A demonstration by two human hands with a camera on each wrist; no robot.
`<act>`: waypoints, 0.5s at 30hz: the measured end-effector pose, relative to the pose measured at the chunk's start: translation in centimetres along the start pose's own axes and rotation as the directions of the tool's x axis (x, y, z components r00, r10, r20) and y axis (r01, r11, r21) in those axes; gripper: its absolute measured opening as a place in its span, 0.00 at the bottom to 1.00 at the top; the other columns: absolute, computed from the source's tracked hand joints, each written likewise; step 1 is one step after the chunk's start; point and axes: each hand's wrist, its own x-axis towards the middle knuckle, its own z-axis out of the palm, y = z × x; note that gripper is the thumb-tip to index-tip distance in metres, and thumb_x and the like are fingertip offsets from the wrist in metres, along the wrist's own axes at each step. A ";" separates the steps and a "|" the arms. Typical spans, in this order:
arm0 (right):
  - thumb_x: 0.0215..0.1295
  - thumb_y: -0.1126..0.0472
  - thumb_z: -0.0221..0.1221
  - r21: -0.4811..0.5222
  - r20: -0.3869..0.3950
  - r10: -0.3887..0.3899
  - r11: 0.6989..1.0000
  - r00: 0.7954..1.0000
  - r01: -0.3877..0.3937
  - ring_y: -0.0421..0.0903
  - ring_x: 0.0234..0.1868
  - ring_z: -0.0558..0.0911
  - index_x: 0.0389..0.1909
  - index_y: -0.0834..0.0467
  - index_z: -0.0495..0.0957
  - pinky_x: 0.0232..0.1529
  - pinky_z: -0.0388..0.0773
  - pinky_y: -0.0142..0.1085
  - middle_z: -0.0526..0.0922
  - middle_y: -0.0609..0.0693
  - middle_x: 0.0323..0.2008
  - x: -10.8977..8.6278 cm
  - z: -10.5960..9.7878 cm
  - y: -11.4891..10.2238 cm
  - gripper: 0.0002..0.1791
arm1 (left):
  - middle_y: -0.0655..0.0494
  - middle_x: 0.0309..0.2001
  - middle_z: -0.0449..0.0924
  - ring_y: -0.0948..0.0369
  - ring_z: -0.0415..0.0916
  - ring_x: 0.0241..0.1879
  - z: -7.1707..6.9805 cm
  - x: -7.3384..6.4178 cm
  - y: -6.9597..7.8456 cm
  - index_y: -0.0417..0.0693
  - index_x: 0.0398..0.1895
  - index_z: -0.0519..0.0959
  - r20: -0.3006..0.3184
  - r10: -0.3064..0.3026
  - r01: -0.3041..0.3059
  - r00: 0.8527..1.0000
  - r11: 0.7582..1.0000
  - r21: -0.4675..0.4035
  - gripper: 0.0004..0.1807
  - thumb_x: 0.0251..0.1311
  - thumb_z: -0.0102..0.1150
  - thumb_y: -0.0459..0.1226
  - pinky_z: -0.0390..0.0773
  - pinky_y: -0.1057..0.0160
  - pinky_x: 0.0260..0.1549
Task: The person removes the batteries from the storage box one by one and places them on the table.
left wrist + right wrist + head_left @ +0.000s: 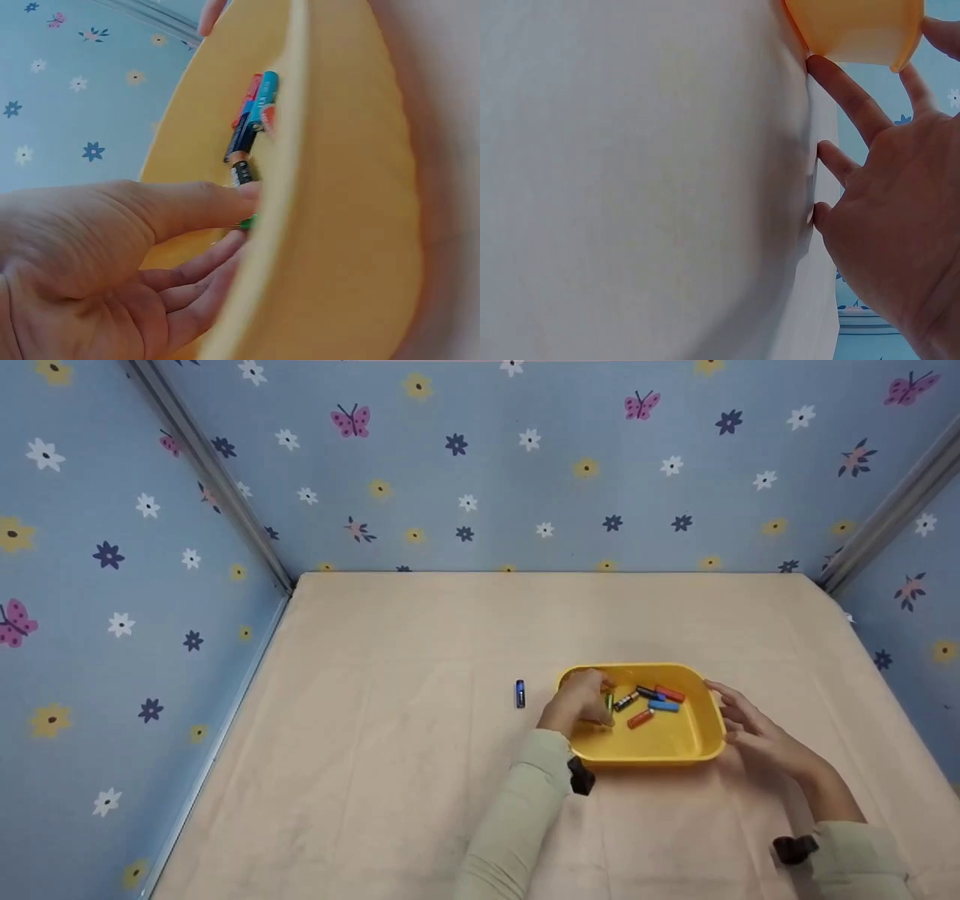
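Inside a yellow plastic tub [637, 751], my left hand [581, 701] reaches down at the left end. Its thumb and fingers pinch a green battery [248, 223], mostly hidden by the fingers. To the right in the tub lie several batteries: a black and copper one [625, 702], a light blue one [664, 706], an orange one [640, 718], a red one [670, 694] and a dark blue one [649, 694]. At the tub's right end, my right hand [761, 735] touches the outer wall and rim with spread, fairly straight fingers [855, 101].
A single blue battery [520, 694] stands or lies on the cream cloth [375, 720], left of the tub. Blue panels with flowers and butterflies [525, 472] rise behind and at both sides, joined by grey metal posts [217, 487].
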 end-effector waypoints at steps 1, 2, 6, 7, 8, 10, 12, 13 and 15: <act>0.84 0.60 0.59 0.000 0.001 0.000 1.000 1.000 0.000 0.10 0.66 0.65 0.94 0.49 0.47 0.76 0.50 0.88 0.51 0.72 0.91 0.0 0.0 0.0 0.46 | 0.56 0.74 0.84 0.62 0.81 0.43 0.3 0.1 -0.1 0.55 0.75 0.83 -0.010 0.004 -0.004 1.000 1.000 -0.020 0.37 0.62 0.83 0.29 0.90 0.63 0.49; 0.84 0.59 0.59 -0.001 0.002 0.005 1.000 1.000 -0.005 0.10 0.66 0.64 0.94 0.48 0.47 0.76 0.50 0.88 0.51 0.72 0.91 0.0 0.0 0.0 0.46 | 0.57 0.73 0.85 0.62 0.80 0.44 0.5 0.2 -0.2 0.55 0.75 0.83 -0.026 0.012 -0.013 1.000 1.000 -0.021 0.37 0.61 0.83 0.29 0.89 0.64 0.48; 0.84 0.59 0.59 -0.008 0.005 0.026 1.000 1.000 -0.026 0.11 0.66 0.63 0.94 0.46 0.46 0.77 0.50 0.88 0.52 0.70 0.91 0.0 -0.1 0.0 0.46 | 0.60 0.71 0.87 0.62 0.78 0.49 1.3 0.3 -0.3 0.57 0.72 0.86 -0.074 0.016 -0.018 0.997 0.999 -0.028 0.37 0.59 0.84 0.28 0.85 0.63 0.51; 0.84 0.59 0.59 -0.008 0.005 0.030 1.000 1.000 -0.030 0.10 0.66 0.62 0.94 0.45 0.47 0.77 0.50 0.88 0.52 0.69 0.91 0.0 -0.1 0.0 0.46 | 0.60 0.70 0.87 0.62 0.77 0.50 1.5 0.3 -0.4 0.57 0.71 0.86 -0.081 0.013 -0.015 0.997 0.999 -0.030 0.36 0.59 0.85 0.28 0.84 0.63 0.52; 0.84 0.59 0.59 -0.010 0.005 0.025 1.000 1.000 -0.025 0.10 0.66 0.62 0.94 0.45 0.47 0.77 0.50 0.88 0.53 0.70 0.91 0.0 -0.1 0.0 0.46 | 0.60 0.68 0.88 0.62 0.78 0.50 1.5 0.3 -0.4 0.57 0.70 0.87 -0.092 0.012 -0.015 0.996 1.000 -0.025 0.36 0.58 0.85 0.28 0.84 0.63 0.52; 0.84 0.61 0.58 -0.010 0.008 0.006 1.000 1.000 -0.005 0.10 0.66 0.63 0.94 0.47 0.47 0.76 0.50 0.88 0.53 0.71 0.90 0.1 -0.1 0.1 0.46 | 0.58 0.66 0.89 0.62 0.76 0.49 1.7 0.3 -0.5 0.57 0.68 0.88 -0.111 0.019 -0.021 0.994 1.000 -0.017 0.34 0.57 0.85 0.28 0.82 0.63 0.50; 0.85 0.62 0.57 -0.007 0.010 -0.013 1.000 1.000 0.013 0.09 0.67 0.62 0.94 0.49 0.47 0.76 0.50 0.88 0.54 0.72 0.90 0.1 0.0 0.1 0.45 | 0.57 0.63 0.90 0.62 0.76 0.47 1.9 0.3 -0.6 0.55 0.65 0.89 -0.136 0.030 -0.032 0.990 0.999 -0.010 0.32 0.57 0.85 0.28 0.82 0.64 0.48; 0.85 0.62 0.57 -0.003 0.011 -0.021 1.000 1.000 0.021 0.09 0.67 0.62 0.94 0.49 0.47 0.76 0.50 0.88 0.54 0.73 0.89 0.1 0.0 0.1 0.44 | 0.57 0.62 0.90 0.62 0.76 0.47 1.9 0.3 -0.7 0.55 0.64 0.89 -0.150 0.033 -0.034 0.988 0.999 -0.003 0.31 0.56 0.85 0.28 0.82 0.64 0.48; 0.86 0.62 0.57 0.003 0.013 -0.028 1.000 1.000 0.028 0.09 0.67 0.62 0.93 0.50 0.47 0.76 0.49 0.89 0.54 0.73 0.89 0.2 0.0 0.2 0.44 | 0.57 0.61 0.91 0.62 0.76 0.46 2.1 0.3 -0.8 0.53 0.62 0.90 -0.176 0.037 -0.038 0.984 0.999 -0.002 0.30 0.56 0.86 0.28 0.83 0.64 0.49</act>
